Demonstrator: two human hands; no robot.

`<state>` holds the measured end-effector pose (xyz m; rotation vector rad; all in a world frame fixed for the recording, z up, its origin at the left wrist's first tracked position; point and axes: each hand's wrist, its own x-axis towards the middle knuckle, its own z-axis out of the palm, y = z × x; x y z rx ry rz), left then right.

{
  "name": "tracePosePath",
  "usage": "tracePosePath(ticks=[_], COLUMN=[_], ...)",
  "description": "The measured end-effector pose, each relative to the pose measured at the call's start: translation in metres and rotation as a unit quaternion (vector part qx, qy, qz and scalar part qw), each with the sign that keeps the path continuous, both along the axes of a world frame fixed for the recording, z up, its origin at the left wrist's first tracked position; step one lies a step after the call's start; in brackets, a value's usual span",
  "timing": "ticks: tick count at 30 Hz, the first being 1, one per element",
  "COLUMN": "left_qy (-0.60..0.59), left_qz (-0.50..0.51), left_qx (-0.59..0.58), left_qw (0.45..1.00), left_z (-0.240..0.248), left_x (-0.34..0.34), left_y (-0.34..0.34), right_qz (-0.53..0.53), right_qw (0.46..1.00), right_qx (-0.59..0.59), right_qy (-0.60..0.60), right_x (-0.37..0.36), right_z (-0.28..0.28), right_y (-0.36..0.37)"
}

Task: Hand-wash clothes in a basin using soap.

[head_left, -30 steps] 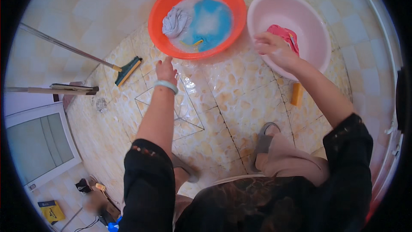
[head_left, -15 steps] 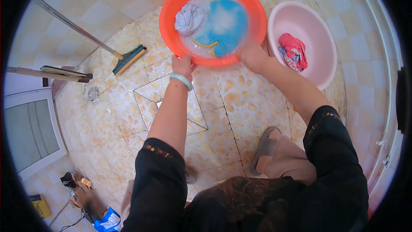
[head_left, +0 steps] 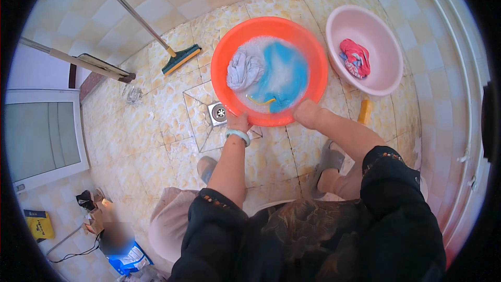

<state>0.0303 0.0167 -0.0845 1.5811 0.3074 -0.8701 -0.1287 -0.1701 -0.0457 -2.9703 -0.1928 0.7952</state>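
Observation:
A round orange basin (head_left: 219, 55) stands on the tiled floor in front of me, filled with foamy water. In it a bunched pale grey cloth (head_left: 244, 69) lies on the left. A bright blue cloth (head_left: 286, 75) with a yellow edging spreads across the middle and right. My left hand (head_left: 239, 121), below a pale green bangle, is closed on the basin's near left rim. At the near right rim my right hand (head_left: 308, 113) is closed too, its fingertips hidden inside the basin's edge.
A pink basin (head_left: 394, 68) holding a crumpled red-pink cloth (head_left: 356, 58) stands at the right. A yellow block (head_left: 365, 111) lies below it. The metal floor drain (head_left: 221, 113) adjoins the orange basin. A floor brush (head_left: 181, 59) and a squeegee-like tool (head_left: 102, 67) stand at the left.
The orange basin has come nearer to me over the floor, away from the wall, with both my hands at its rim. The drain and the yellow block now show; the view has shifted.

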Motion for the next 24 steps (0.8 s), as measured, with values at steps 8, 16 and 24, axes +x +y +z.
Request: tracePosePath(ticks=[8,16,24], left_qy=[-0.04,-0.561,0.232], left_qz=[-0.038,-0.216,-0.029], left_qx=[0.103,0.197,0.109], left_qw=[0.993,0.775,0.966], left_z=[-0.056,0.01,0.002], left_x=[-0.012,-0.046,-0.073], left_y=[0.099,0.068,0.001], right_qz=[0.022,-0.352,-0.397], right_qw=[0.994,0.919,0.914], right_qx=[0.103,0.177,0.075], right_qy=[0.032,-0.015,0.023], right_x=[-0.025,0.001,-0.016], right_z=[-0.012,-0.042,-0.112], right_y=[0.086,0.011,0.053])
